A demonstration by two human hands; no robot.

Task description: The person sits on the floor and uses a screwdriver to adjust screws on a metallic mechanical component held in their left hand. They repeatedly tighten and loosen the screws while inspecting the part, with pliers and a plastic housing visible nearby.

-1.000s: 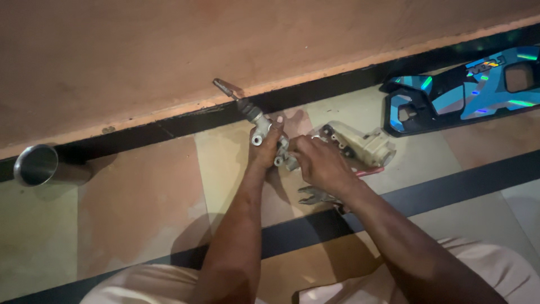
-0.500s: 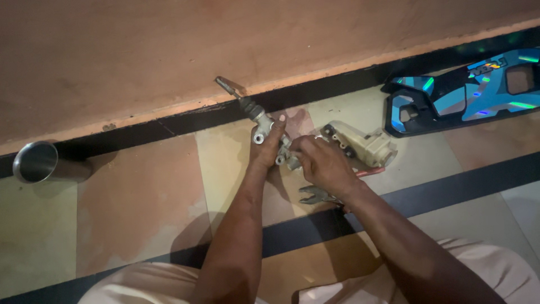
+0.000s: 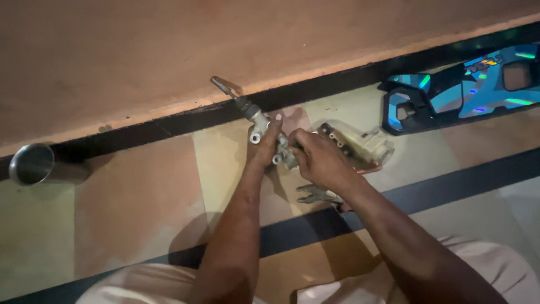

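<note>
1. Both hands are on the same metal part (image 3: 270, 141), a small grey cylinder body with a rod sticking out of its upper-left end toward the wall (image 3: 169, 56). It's held just above the floor (image 3: 135, 191), right in the middle of the view.
2. Left hand (image 3: 263, 145): fingers curled tight around the rod end of the part, thumb pointing up along it. Closed grip, no gap showing.
3. Right hand (image 3: 320, 160): fingers wrapped over the other end of the part, also closed on it. It hides most of that end, so I can't tell what's going on underneath.
4. Just behind the right hand is a pale plastic tank (image 3: 360, 143) with a few ports on it, lying on the floor and touching or nearly touching the knuckles. Can't say which.
5. Pliers (image 3: 318, 194) lie on the floor just under the right wrist, jaws pointing left.
6. Edges: the wall's black skirting strip (image 3: 169, 126) runs diagonally just past the rod tip, so hardly any room that way.
7. Open floor to the left is pretty generous, up to a shiny metal cup (image 3: 31, 163) sitting well apart by the skirting.
8. To the right, a blue panel (image 3: 467, 90) with shiny stickers lies near the tank, with a bare strip of floor between them.
9. Knees in light trousers (image 3: 506, 276) close off the bottom edge.
</note>
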